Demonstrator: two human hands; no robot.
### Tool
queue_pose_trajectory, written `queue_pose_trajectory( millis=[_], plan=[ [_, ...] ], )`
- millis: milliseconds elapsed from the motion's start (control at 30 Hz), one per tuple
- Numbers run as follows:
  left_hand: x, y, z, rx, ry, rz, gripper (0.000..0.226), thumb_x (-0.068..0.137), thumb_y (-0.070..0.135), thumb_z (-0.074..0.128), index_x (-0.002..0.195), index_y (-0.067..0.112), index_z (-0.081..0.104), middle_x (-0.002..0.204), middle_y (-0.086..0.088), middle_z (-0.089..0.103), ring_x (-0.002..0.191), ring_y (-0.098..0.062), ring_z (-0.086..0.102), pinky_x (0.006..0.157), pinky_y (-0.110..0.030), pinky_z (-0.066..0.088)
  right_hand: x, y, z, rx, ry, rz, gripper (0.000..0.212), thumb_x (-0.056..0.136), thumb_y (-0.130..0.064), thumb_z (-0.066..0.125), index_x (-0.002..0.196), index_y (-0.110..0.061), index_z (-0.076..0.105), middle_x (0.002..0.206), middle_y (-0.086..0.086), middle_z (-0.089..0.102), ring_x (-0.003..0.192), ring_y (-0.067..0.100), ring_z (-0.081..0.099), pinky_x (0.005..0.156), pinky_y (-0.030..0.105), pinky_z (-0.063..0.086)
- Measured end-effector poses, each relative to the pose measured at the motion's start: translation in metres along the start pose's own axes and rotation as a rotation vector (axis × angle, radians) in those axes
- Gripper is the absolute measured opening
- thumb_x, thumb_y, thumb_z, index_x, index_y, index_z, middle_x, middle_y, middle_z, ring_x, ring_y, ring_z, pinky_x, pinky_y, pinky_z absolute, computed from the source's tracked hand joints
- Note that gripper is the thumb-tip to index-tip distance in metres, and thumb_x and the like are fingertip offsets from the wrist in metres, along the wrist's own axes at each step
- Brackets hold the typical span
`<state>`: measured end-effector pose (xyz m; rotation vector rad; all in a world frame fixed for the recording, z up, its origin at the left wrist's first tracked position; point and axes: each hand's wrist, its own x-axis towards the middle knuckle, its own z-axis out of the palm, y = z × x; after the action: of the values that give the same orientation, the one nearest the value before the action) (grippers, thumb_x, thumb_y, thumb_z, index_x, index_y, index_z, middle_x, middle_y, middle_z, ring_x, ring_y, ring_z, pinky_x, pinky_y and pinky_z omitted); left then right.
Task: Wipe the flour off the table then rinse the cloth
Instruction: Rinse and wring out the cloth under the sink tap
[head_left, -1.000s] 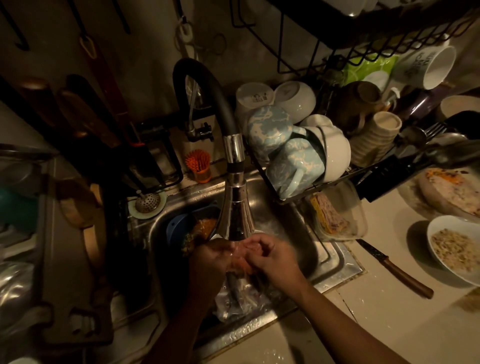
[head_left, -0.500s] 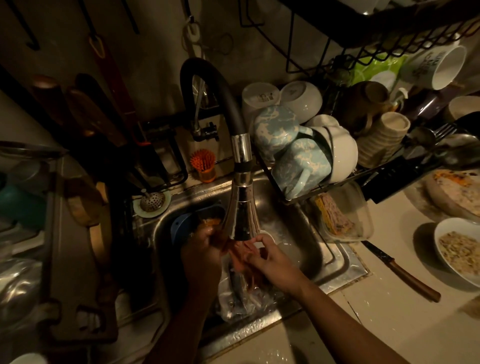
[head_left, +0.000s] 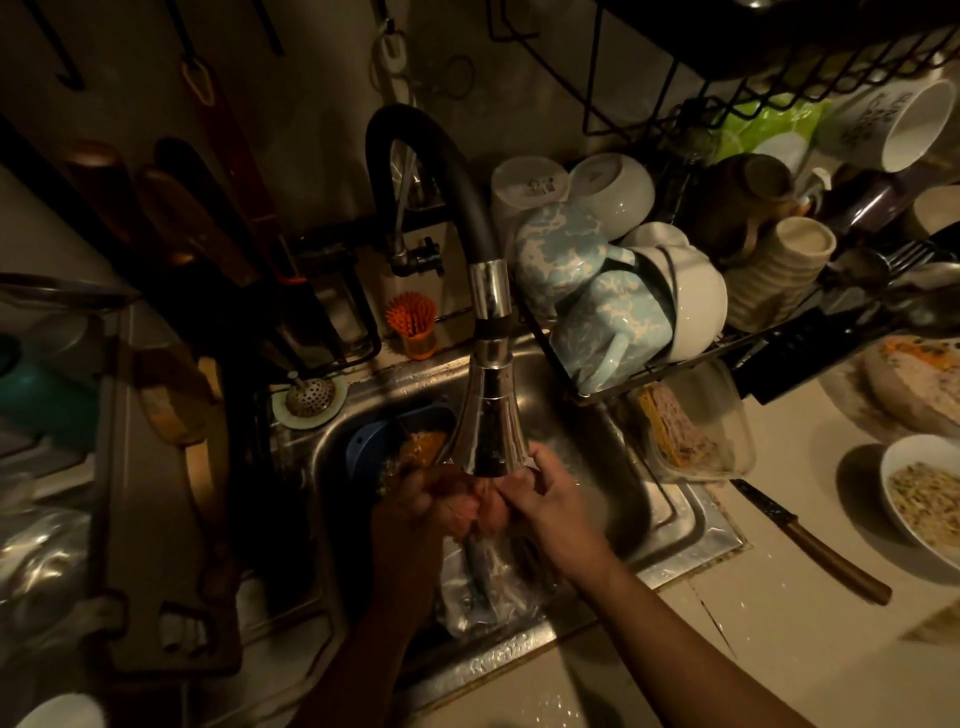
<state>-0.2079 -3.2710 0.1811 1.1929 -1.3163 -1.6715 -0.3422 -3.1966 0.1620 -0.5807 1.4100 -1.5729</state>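
Over the steel sink (head_left: 670, 514), both my hands meet right under the chrome tap head (head_left: 485, 431). Between them is a bunched pinkish-orange cloth (head_left: 475, 506), wet under the running water. My left hand (head_left: 421, 512) grips the cloth's left side with curled fingers. My right hand (head_left: 545, 506) pinches its right side, the thumb up near the tap's rim. Most of the cloth is hidden inside my fingers.
A clear plastic bag (head_left: 483, 592) lies in the sink below my hands, and a blue bowl (head_left: 379, 447) sits at the sink's back left. The dish rack (head_left: 675, 364) with mugs overhangs the right. A knife (head_left: 810, 545), a lidded container (head_left: 691, 426) and a food bowl (head_left: 919, 493) sit on the counter.
My hands have kept working the cloth under the tap, shifting a little up toward the spout. The view has moved slightly closer to the sink.
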Motion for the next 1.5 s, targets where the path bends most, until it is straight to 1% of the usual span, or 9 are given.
queue_pose_trajectory(
  millis=[100, 200, 333, 533, 700, 867, 1000, 1300, 1500],
  plan=[
    [-0.005, -0.005, 0.005, -0.009, 0.019, -0.001, 0.018, 0.075, 0.006, 0.069, 0.092, 0.011, 0.075, 0.091, -0.019, 0.074, 0.087, -0.037, 0.07, 0.078, -0.049, 0.055, -0.003, 0.008, 0.003, -0.082, 0.025, -0.069, 0.04, 0.084, -0.019, 0.077, 0.12, -0.013, 0.061, 0.1, 0.009, 0.072, 0.089, 0.029, 0.069, 0.079, 0.039, 0.057],
    [-0.008, -0.003, 0.007, 0.033, -0.083, 0.02, 0.012, 0.074, 0.026, 0.068, 0.081, 0.029, 0.078, 0.076, -0.002, 0.075, 0.072, -0.018, 0.07, 0.072, -0.037, 0.056, -0.005, 0.013, 0.002, -0.107, 0.096, -0.099, 0.034, 0.082, -0.027, 0.079, 0.113, -0.023, 0.066, 0.097, 0.002, 0.07, 0.085, 0.02, 0.067, 0.077, 0.039, 0.054],
    [-0.005, -0.001, 0.012, 0.211, -0.159, 0.006, 0.02, 0.086, 0.018, 0.061, 0.078, 0.025, 0.077, 0.077, -0.004, 0.075, 0.075, -0.025, 0.072, 0.076, -0.059, 0.056, -0.005, 0.01, -0.002, -0.245, 0.099, -0.108, 0.014, 0.087, -0.015, 0.075, 0.094, -0.026, 0.071, 0.086, -0.011, 0.071, 0.082, 0.004, 0.066, 0.076, 0.023, 0.051],
    [0.003, 0.006, 0.019, 0.306, 0.024, -0.021, 0.04, 0.085, -0.006, 0.066, 0.062, 0.027, 0.07, 0.062, 0.015, 0.07, 0.057, 0.002, 0.064, 0.058, -0.013, 0.048, -0.009, 0.004, 0.0, -0.209, -0.022, -0.037, 0.014, 0.086, 0.002, 0.073, 0.093, -0.01, 0.069, 0.081, -0.005, 0.073, 0.074, 0.004, 0.066, 0.069, 0.02, 0.053],
    [-0.005, 0.005, 0.02, 0.289, -0.103, -0.032, 0.022, 0.089, 0.013, 0.063, 0.074, 0.021, 0.077, 0.071, -0.003, 0.074, 0.068, -0.023, 0.072, 0.072, -0.045, 0.059, 0.001, 0.004, 0.001, -0.195, 0.091, -0.085, 0.032, 0.087, 0.01, 0.065, 0.078, -0.021, 0.062, 0.064, -0.015, 0.067, 0.061, -0.006, 0.061, 0.059, 0.01, 0.046],
    [-0.001, 0.013, 0.019, 0.338, 0.014, 0.007, 0.034, 0.086, 0.001, 0.066, 0.064, 0.026, 0.07, 0.059, 0.018, 0.069, 0.057, 0.004, 0.062, 0.061, -0.02, 0.046, -0.002, 0.003, -0.002, -0.251, -0.009, -0.056, 0.033, 0.09, 0.005, 0.067, 0.079, -0.026, 0.067, 0.069, -0.013, 0.071, 0.064, -0.001, 0.063, 0.062, 0.013, 0.048],
    [-0.012, 0.016, 0.028, 0.251, -0.099, -0.045, 0.028, 0.091, -0.003, 0.06, 0.076, 0.013, 0.077, 0.072, -0.002, 0.075, 0.071, -0.022, 0.072, 0.068, -0.034, 0.059, 0.005, -0.001, -0.006, -0.242, 0.034, -0.053, 0.036, 0.089, 0.009, 0.064, 0.078, -0.026, 0.061, 0.066, -0.018, 0.068, 0.063, -0.007, 0.062, 0.061, 0.01, 0.046],
    [0.008, 0.023, 0.017, 0.084, -0.039, -0.078, 0.027, 0.089, -0.012, 0.055, 0.109, 0.003, 0.065, 0.084, -0.01, 0.071, 0.069, -0.01, 0.071, 0.059, -0.022, 0.057, -0.004, 0.016, -0.024, -0.076, -0.164, 0.112, 0.033, 0.09, -0.001, 0.067, 0.123, 0.001, 0.062, 0.118, 0.016, 0.071, 0.106, 0.024, 0.068, 0.092, 0.031, 0.054],
    [0.007, 0.042, 0.02, 0.143, -0.181, 0.078, 0.032, 0.085, -0.012, 0.062, 0.111, 0.006, 0.066, 0.097, -0.006, 0.075, 0.087, -0.014, 0.072, 0.067, -0.016, 0.054, -0.007, 0.027, -0.017, -0.09, -0.084, 0.114, 0.057, 0.082, -0.007, 0.078, 0.131, -0.012, 0.049, 0.116, 0.002, 0.069, 0.108, 0.021, 0.067, 0.087, 0.032, 0.055]
  ],
)
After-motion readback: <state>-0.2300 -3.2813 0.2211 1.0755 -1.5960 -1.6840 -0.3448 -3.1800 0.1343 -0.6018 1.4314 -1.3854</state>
